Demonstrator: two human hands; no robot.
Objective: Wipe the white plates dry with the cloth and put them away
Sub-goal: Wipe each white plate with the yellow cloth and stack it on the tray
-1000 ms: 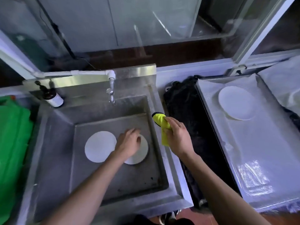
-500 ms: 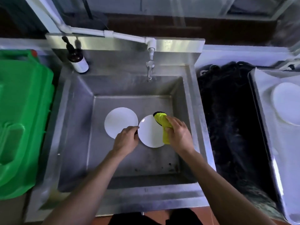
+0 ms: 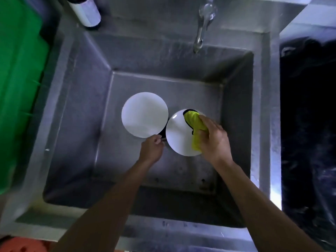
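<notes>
While the left hand (image 3: pixel 151 149) pinches the near-left rim of a white plate (image 3: pixel 179 135) held over the basin of a steel sink (image 3: pixel 76 99), the right hand (image 3: pixel 213 138) presses a yellow cloth (image 3: pixel 195 127) against the plate's right side, its grip clenched round the folded fabric. A second white plate (image 3: pixel 144 114) lies on the sink floor just left of the held one, their edges seeming to overlap. The tap (image 3: pixel 202 24) hangs over the sink's back wall, and a white-labelled bottle (image 3: pixel 85 10) stands at its back-left corner. A green bin (image 3: pixel 18 88) sits left of the sink; dark plastic sheeting (image 3: pixel 309 124) lies to its right.
</notes>
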